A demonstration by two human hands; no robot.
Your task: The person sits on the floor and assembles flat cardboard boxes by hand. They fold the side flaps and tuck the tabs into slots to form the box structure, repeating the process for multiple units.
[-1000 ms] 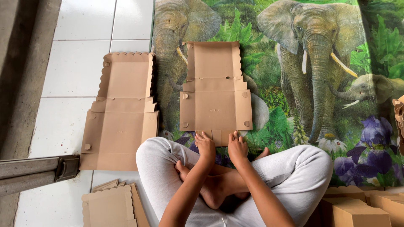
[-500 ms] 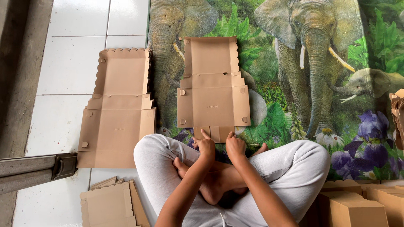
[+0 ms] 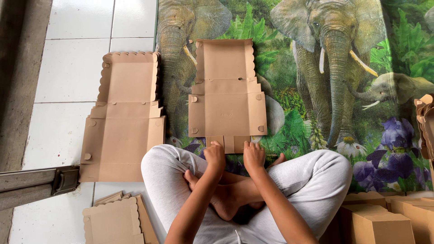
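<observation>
2 hands of yours meet the near edge of the flat box blank (image 3: 227,106) that lies spread on the elephant mat (image 3: 325,90). Your left hand (image 3: 214,156) is curled, knuckles up, with its fingertips pressed down on the small front flap (image 3: 229,143) of that blank; whether it pinches the flap or only pushes on it cannot be told from this angle. Your right hand (image 3: 254,157) sits just beside it, fingers together and bent, tips also on that flap's right end. The blank stretches straight ahead of both hands, its scalloped lid panel at the far end and its side tabs folded out flat.

Further out to the left of your left hand, a second unfolded blank (image 3: 123,119) rests on the white floor tiles (image 3: 72,68), well apart from the 1 you touch. Behind your left elbow lies a small pile of scalloped cardboard pieces (image 3: 113,221). Behind your right arm, several folded boxes (image 3: 379,221) stand close together. Your crossed legs in grey trousers (image 3: 316,176) sit beneath both forearms.
</observation>
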